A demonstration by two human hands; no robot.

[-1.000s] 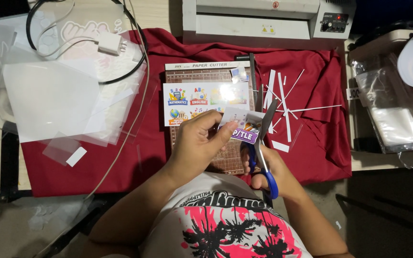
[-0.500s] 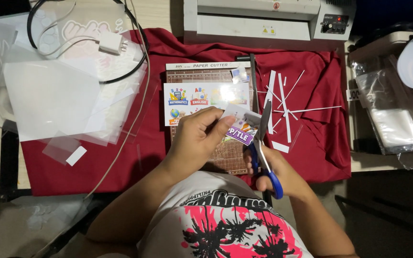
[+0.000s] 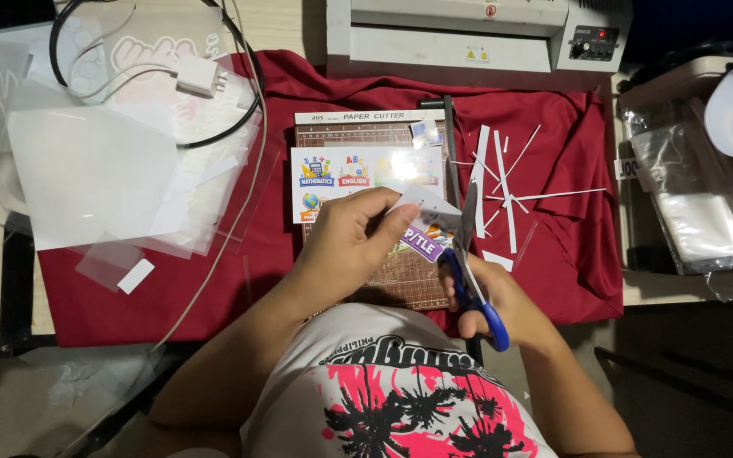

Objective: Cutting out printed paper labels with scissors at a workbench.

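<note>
We pinch a small laminated label [image 3: 424, 231] in our left hand [image 3: 351, 246] above the paper cutter [image 3: 366, 212], while our right hand [image 3: 489, 293] grips blue-handled scissors [image 3: 472, 280], their blades parted around the label's right edge; paper strips [image 3: 502, 182] lie on the red cloth [image 3: 129, 297]

Light wooden table [image 3: 290, 25] under red cloth [image 3: 570, 280], laminator [image 3: 468, 34], clear plastic sheets [image 3: 86, 178], cables [image 3: 239, 119].

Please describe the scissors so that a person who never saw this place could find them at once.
Start at the red cloth spread over the table, then find the brown paper cutter board at its middle. At the board's lower right edge, the right hand holds the scissors, cutting a small laminated label held by the left hand. Only they have blue handles.
</note>
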